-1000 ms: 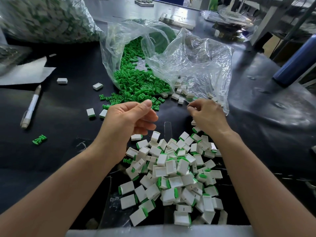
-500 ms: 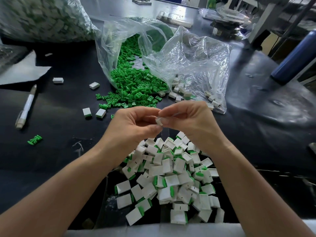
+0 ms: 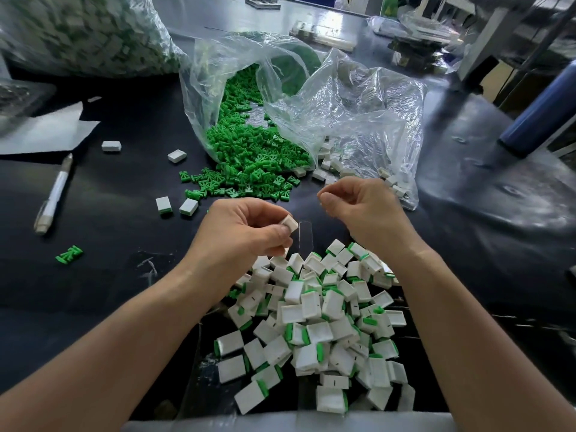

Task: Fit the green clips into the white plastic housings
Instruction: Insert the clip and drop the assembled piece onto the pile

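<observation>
The left hand [image 3: 246, 232] is raised over the dark table mat [image 3: 103, 285], palm turned down, thumb and forefinger pinching one small white housing [image 3: 290, 223] by a corner. The right hand [image 3: 358, 207] hovers just beside it, fingers curled and thumb tip pressed to forefinger; whether anything sits in that pinch cannot be told. Beneath both wrists lies a heap of assembled housings [image 3: 318, 322], blocky matte white shells with green edges showing. Beyond the hands, glossy green clips [image 3: 249, 157] spill from a crinkled clear bag [image 3: 358, 113], which also holds a few bare white shells [image 3: 330, 163]. To the left lie two stray pieces [image 3: 176, 206], a lone clip [image 3: 69, 254] and a white pen [image 3: 54, 194].
</observation>
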`<action>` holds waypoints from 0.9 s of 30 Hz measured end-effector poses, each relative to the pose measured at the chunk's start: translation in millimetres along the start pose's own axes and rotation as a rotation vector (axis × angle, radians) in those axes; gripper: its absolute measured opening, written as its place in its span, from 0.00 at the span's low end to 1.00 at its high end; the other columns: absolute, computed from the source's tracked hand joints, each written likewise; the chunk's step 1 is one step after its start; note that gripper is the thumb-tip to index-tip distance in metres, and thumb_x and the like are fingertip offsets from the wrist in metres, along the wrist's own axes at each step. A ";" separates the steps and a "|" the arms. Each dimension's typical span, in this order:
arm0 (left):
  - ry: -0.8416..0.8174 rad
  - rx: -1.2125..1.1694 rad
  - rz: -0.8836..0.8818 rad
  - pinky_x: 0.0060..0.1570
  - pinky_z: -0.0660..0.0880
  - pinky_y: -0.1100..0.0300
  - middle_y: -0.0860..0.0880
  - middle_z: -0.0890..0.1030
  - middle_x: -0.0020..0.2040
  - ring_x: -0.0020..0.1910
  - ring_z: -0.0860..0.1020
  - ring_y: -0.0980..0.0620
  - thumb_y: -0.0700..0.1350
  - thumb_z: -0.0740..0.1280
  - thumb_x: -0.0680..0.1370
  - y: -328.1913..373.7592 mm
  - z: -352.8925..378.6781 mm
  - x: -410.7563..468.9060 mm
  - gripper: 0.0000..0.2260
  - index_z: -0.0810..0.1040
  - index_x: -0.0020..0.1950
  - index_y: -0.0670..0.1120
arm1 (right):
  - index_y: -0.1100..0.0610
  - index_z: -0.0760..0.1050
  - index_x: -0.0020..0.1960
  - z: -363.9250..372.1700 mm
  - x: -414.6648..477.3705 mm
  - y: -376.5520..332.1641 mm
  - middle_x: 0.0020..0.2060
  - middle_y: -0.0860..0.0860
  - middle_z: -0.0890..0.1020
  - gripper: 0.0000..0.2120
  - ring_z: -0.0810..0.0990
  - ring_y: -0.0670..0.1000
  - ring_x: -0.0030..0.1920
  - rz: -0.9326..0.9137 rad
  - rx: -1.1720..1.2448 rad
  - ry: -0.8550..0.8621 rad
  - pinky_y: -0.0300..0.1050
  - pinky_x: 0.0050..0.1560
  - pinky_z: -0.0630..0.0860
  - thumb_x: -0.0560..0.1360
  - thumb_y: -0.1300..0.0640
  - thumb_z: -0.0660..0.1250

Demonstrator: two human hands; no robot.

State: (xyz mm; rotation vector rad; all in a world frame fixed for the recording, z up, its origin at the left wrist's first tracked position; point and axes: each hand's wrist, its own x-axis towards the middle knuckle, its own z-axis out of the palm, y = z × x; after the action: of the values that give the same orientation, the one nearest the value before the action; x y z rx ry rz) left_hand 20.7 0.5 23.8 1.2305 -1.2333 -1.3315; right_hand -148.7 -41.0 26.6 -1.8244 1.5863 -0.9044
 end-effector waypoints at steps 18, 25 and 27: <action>-0.001 -0.005 -0.013 0.36 0.80 0.61 0.44 0.83 0.34 0.32 0.81 0.52 0.33 0.70 0.71 3.9 -1.6 -1.6 0.04 0.82 0.39 0.42 | 0.57 0.75 0.56 47.3 45.5 -2.0 0.56 0.55 0.75 0.13 0.72 0.56 0.59 -0.123 -0.617 -0.132 0.48 0.56 0.68 0.75 0.51 0.65; 0.002 -0.007 -0.024 0.37 0.79 0.61 0.47 0.82 0.31 0.32 0.81 0.53 0.33 0.70 0.71 3.8 -1.1 -1.7 0.05 0.82 0.40 0.41 | 0.60 0.76 0.53 39.2 40.8 -2.3 0.52 0.58 0.78 0.10 0.75 0.57 0.53 -0.161 -0.625 -0.138 0.46 0.50 0.70 0.78 0.59 0.59; -0.001 -0.007 -0.028 0.37 0.79 0.61 0.47 0.82 0.31 0.32 0.81 0.53 0.32 0.69 0.71 3.7 -0.9 -1.4 0.05 0.82 0.40 0.41 | 0.60 0.77 0.50 28.8 36.9 -3.0 0.45 0.55 0.79 0.09 0.76 0.53 0.46 -0.073 -0.390 -0.102 0.43 0.46 0.70 0.79 0.59 0.58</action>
State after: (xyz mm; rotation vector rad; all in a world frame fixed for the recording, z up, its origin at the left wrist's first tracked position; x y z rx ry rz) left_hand 21.7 1.5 27.5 1.2466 -1.2155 -1.3554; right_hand -121.5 -77.7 15.9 -2.1669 1.7306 -0.5464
